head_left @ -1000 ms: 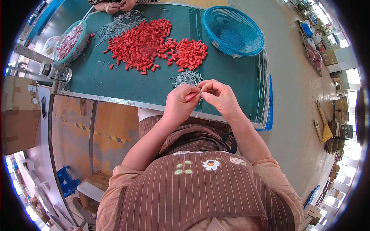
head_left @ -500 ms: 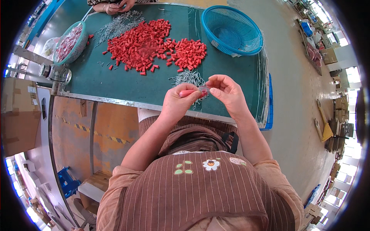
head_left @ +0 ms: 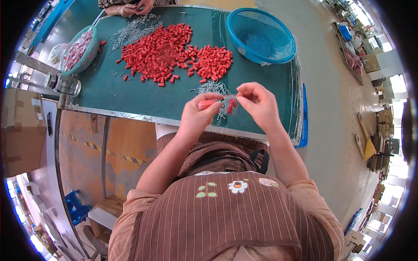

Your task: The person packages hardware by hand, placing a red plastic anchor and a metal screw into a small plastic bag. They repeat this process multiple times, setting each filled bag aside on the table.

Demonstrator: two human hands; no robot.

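Observation:
Over the near edge of the table, both my hands hold a small clear plastic bag (head_left: 235, 111) with red pieces showing through it. My left hand (head_left: 195, 116) is closed on the bag's left side; a red piece (head_left: 206, 104) lies between its thumb and fingers, and I cannot tell if it is inside the bag. My right hand (head_left: 262, 105) pinches the bag's upper right edge between thumb and finger. Just beyond lie a small pile of grey metal screws or pins (head_left: 212, 88) and a heap of short red tapered sleeves (head_left: 212, 62).
A larger heap of red sleeves (head_left: 153, 54) and more grey pins (head_left: 133, 32) cover the green table (head_left: 135, 99). A blue basket (head_left: 257, 37) stands far right, a pale green basket with filled bags (head_left: 82, 51) far left. Another person's hands (head_left: 136, 8) work at the far edge.
My right hand has shifted slightly up and right, and the bag now hangs spread between my hands with its red pieces in view. My left hand has moved a little left.

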